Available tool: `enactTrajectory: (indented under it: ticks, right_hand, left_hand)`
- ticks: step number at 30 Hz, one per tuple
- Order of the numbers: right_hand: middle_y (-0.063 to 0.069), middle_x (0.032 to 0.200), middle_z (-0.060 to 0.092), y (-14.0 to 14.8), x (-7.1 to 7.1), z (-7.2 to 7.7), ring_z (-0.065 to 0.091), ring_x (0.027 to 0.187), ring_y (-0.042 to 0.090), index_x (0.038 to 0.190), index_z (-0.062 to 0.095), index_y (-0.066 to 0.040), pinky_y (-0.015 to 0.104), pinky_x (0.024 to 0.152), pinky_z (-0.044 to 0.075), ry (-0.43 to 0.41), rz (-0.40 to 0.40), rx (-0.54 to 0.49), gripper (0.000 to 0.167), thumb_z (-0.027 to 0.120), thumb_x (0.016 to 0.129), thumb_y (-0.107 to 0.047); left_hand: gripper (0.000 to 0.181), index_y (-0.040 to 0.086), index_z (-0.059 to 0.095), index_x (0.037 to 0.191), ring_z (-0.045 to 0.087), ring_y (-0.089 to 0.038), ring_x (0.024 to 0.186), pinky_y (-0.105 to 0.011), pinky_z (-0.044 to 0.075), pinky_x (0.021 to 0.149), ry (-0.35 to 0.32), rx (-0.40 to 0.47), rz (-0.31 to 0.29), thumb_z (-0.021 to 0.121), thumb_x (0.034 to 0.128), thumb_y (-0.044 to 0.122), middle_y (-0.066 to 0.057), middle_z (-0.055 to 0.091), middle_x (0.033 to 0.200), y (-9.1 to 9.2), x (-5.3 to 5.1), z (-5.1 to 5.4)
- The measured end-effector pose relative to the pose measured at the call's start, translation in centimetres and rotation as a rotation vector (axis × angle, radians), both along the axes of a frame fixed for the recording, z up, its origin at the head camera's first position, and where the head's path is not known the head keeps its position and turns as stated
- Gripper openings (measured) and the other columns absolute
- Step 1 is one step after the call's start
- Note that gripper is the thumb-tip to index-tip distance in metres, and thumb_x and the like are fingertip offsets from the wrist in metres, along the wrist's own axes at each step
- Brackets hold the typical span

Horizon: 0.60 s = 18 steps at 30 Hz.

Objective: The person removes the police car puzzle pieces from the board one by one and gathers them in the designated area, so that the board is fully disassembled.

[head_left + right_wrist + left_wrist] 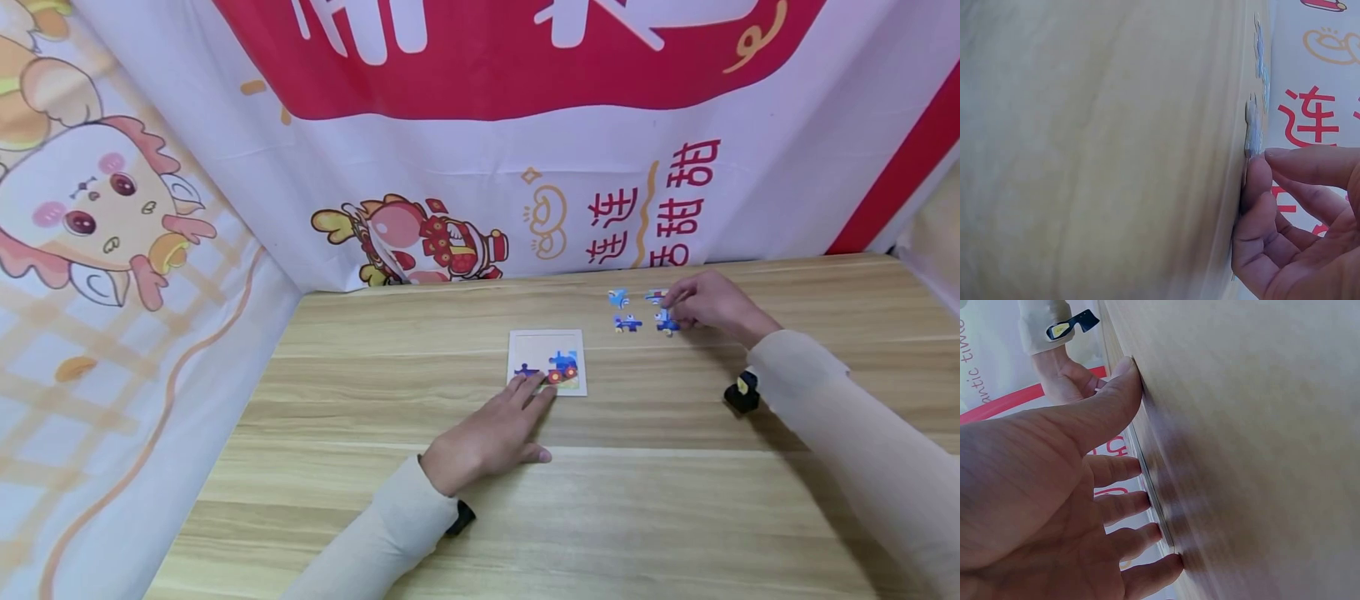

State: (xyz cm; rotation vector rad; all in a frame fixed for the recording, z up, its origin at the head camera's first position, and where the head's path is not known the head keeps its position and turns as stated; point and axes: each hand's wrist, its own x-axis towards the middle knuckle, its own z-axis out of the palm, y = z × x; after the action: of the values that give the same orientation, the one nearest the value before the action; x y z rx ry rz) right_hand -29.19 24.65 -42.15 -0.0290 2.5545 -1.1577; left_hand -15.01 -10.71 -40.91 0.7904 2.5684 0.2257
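Note:
A small square jigsaw tray (531, 348) with a white border lies on the table. Joined train pieces (564, 365) fill its lower right, and a dark blue piece (527, 372) sits at lower left. My left hand (491, 433) rests its extended fingers on the tray's near edge, thumb apart on the wood. To the tray's right, several loose puzzle pieces (627, 323) lie in two rows. At the right-hand ones, my right hand (712, 307) pinches a blue puzzle piece (1252, 128) between thumb and index finger, close to the tabletop. Its fingers partly hide the neighbouring pieces.
The wooden table (337, 467) meets a white and red printed cloth (465, 192) right behind the loose pieces. Another printed cloth (97, 350) hangs on the left. A black wrist mount (742, 393) is strapped at the right sleeve.

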Motion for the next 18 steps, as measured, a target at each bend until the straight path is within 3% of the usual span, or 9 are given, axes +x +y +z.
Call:
enactTrajectory:
  ticks: [11, 18]
  right_hand:
    - [0.024, 0.118, 0.065, -0.44, 0.17, -0.19, 0.065, 0.088, 0.024, 0.126, 0.068, 0.005, 0.032, 0.074, 0.057, -0.004, -0.015, 0.047, 0.028, 0.060, 0.100, 0.000]
    - [0.025, 0.120, 0.063, -0.39, 0.01, -0.33, 0.063, 0.088, 0.024, 0.124, 0.069, 0.005, 0.032, 0.072, 0.056, -0.001, -0.020, 0.061, 0.027, 0.059, 0.099, 0.001]
  left_hand:
    - [0.084, 0.014, 0.022, 0.169, 0.009, -0.030, 0.165, -0.044, 0.023, 0.133, 0.002, -0.003, -0.007, 0.064, 0.1019, 0.043, -0.007, 0.008, 0.178, -0.03, -0.06, -0.07]
    - [0.085, 0.014, 0.021, 0.169, 0.009, -0.031, 0.165, -0.045, 0.023, 0.133, 0.003, -0.002, -0.008, 0.064, 0.1019, 0.043, -0.008, 0.008, 0.178, -0.03, -0.08, -0.13]
